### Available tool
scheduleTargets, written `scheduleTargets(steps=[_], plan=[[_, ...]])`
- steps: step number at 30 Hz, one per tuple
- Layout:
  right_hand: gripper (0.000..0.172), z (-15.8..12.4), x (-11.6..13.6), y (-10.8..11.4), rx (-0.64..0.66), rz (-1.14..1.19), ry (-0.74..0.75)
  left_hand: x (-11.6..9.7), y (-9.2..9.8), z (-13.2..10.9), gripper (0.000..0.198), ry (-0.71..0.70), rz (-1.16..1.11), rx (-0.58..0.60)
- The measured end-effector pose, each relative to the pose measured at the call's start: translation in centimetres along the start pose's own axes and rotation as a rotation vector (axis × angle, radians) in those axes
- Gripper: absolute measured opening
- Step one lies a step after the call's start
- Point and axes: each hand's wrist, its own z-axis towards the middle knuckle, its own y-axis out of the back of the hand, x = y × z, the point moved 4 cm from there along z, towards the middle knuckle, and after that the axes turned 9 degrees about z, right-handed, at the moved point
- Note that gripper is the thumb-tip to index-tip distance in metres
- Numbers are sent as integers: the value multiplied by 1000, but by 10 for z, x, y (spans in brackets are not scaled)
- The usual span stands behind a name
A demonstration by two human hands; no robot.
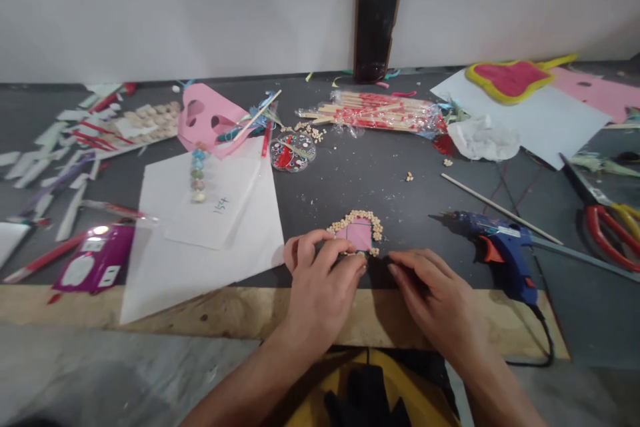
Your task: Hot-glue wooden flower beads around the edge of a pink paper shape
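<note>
A small pink piece (pixel 359 235) with dark lines lies on the dark tabletop in front of me. Clusters of tiny beige, bead-like bits (pixel 369 215) run along its upper and right edges. My left hand (pixel 325 273) is closed at its lower left edge, thumb and fingertips gripping there and covering part of it. Just to the right, apart from the piece, my right hand (pixel 437 287) has its thumb and fingertips drawn together; anything between them is too small to make out. Farther right a blue glue gun (pixel 505 240) lies on its side, its nozzle toward the piece.
White paper sheets (pixel 250 233) lie at left, beside a purple packet (pixel 95 257). Wrapped sticks (pixel 380 112) and a round bead case (pixel 293 151) lie farther back. A phone (pixel 376 27) leans against the wall. Scissors (pixel 603 213) and a thin stick (pixel 500 207) are at right.
</note>
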Motion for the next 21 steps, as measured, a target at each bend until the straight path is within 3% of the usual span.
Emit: scheduleTargets(steps=[10, 21], plan=[[15, -6, -4, 3, -19, 29, 0, -4, 1, 7, 10, -5, 45, 74], [16, -11, -20, 29, -69, -99, 45, 8, 9, 9, 11, 71, 9, 91]])
